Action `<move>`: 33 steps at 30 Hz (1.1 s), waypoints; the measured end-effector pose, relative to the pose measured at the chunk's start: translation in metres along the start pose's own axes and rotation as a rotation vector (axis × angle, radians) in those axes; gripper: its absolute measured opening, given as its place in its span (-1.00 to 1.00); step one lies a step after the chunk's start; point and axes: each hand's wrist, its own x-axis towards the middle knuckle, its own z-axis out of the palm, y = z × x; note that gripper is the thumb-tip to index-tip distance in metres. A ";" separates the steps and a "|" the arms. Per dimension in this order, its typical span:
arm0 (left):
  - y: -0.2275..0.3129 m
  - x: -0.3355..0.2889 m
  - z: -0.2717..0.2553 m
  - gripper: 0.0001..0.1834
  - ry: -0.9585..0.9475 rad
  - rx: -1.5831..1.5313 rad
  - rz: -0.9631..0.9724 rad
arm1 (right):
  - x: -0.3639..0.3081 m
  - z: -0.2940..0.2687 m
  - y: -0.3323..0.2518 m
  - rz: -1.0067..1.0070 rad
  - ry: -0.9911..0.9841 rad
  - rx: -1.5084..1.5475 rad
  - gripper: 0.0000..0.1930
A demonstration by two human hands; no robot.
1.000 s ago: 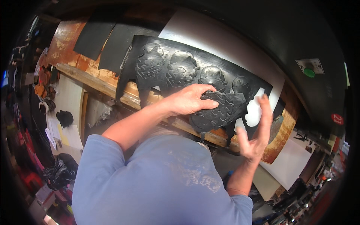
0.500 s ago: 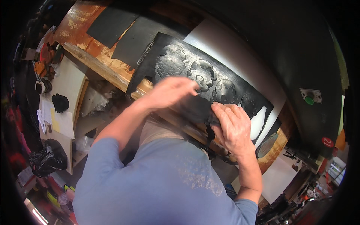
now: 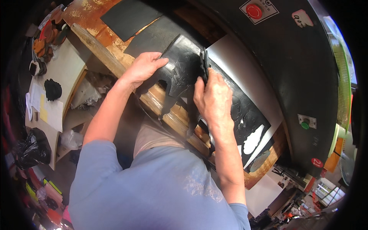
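Observation:
A black, leather-like sheet [image 3: 181, 54] lies over the bench, with wavy-edged shapes cut in it and gaps where pieces are out. At its left edge, my left hand [image 3: 142, 69] pinches the sheet, thumb on top and fingers underneath. My right hand [image 3: 215, 97] is above the sheet's middle, closed around a small stack of black cut pieces [image 3: 204, 64] standing on edge. Part of that stack is hidden behind the fingers. Toward the right end, a white patch [image 3: 253, 141] shows through an opening in the sheet.
More black sheets [image 3: 122, 19] lie on the worn wooden bench [image 3: 83, 14] at the far left. A large dark machine body [image 3: 285, 50] with a red button [image 3: 253, 11] and a green button [image 3: 305, 125] rises beyond the work. A side table [image 3: 71, 63] at left holds papers and a dark scalloped stack [image 3: 53, 89].
My left hand has moved left and taken hold of the sheet's edge. My right hand has moved up and left, lifting the dark pieces on edge. The view has shifted too.

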 end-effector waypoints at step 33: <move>0.006 -0.009 0.040 -0.66 0.503 0.246 0.542 | -0.015 -0.009 0.060 0.531 0.247 0.780 -0.74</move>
